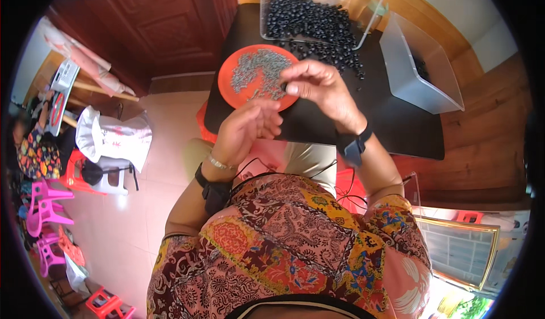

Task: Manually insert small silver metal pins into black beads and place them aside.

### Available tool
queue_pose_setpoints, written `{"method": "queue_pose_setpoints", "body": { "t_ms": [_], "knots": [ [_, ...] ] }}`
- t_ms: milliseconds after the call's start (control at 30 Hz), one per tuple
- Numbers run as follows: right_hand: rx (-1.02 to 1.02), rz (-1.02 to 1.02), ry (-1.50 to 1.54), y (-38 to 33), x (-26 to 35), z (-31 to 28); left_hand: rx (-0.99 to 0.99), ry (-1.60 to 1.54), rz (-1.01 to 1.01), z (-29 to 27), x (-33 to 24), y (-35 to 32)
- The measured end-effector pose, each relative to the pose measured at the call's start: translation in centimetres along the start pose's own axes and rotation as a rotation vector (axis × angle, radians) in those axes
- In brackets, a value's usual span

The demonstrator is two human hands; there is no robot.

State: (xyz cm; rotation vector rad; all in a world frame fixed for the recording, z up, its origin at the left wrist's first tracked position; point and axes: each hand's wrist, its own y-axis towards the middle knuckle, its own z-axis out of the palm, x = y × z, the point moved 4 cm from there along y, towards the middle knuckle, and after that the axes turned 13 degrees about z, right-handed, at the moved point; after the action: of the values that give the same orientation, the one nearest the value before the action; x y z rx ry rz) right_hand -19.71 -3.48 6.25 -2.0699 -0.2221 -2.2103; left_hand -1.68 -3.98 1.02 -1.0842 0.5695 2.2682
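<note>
My right hand (321,89) pinches a small black round part (284,86) between thumb and forefinger, above the right edge of an orange-red plate (223,80). Many small grey metal pieces (250,69), perhaps screws, lie on this plate. At the plate's near edge is my left hand (245,129), its fingers curled and close together; what they hold, if anything, is too small to make out. Beyond the plate, a clear plastic bin lies tipped with its mouth towards me, and black round parts (309,18) spill from it onto the dark table (369,126).
A second translucent bin (414,86) stands at the table's right side with a few black parts inside. On the left are a white sack (116,137), pink plastic stools (51,205) and another person in a patterned garment (37,151). A dark red door (164,24) is behind.
</note>
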Motion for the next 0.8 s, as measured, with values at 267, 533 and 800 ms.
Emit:
{"method": "queue_pose_setpoints", "body": {
  "t_ms": [267,533,800],
  "knots": [
    [-0.018,-0.095,0.165,-0.9,-3.3,4.7,-0.061,-0.086,0.090,0.2,0.3,0.4],
    [-0.092,-0.100,0.058,-0.8,-3.6,6.0,-0.126,-0.171,0.108,-1.0,1.0,-0.1],
    [-0.256,-0.419,-0.566,-1.3,-2.7,6.0,-0.083,-0.152,0.072,-0.9,0.9,-0.9]
  ]
}}
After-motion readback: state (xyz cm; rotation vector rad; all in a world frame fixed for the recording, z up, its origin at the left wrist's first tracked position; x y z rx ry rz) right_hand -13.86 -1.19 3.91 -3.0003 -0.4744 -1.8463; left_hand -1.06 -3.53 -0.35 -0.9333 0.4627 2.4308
